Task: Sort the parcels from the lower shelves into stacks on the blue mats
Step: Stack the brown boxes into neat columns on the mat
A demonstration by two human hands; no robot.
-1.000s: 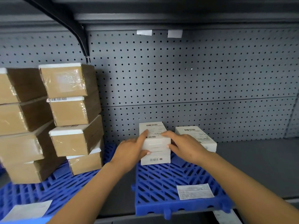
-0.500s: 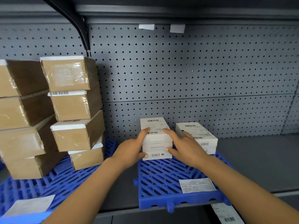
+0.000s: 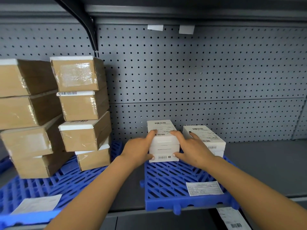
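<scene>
A stack of white labelled parcels [image 3: 163,144] stands at the back of the right blue mat [image 3: 172,183]. My left hand [image 3: 137,151] grips its left side, fingers on the top label and thumb at the bottom front. From the other side, my right hand [image 3: 193,150] grips it the same way. A second, lower white stack [image 3: 206,138] sits just to the right, partly hidden by my right hand. Two tall, leaning stacks of brown taped parcels [image 3: 83,105] fill the left blue mat [image 3: 54,185].
A grey pegboard back panel [image 3: 199,80] closes the shelf behind the stacks. Bare grey shelf [image 3: 265,163] lies right of the mat. Paper labels lie on both mats [image 3: 204,188], and another hangs at the shelf's front edge [image 3: 232,219]. A black bracket [image 3: 83,19] runs overhead.
Both hands have kept their hold and slid the white stack a little back towards the pegboard, nearly level with the second stack. The view has shifted slightly.
</scene>
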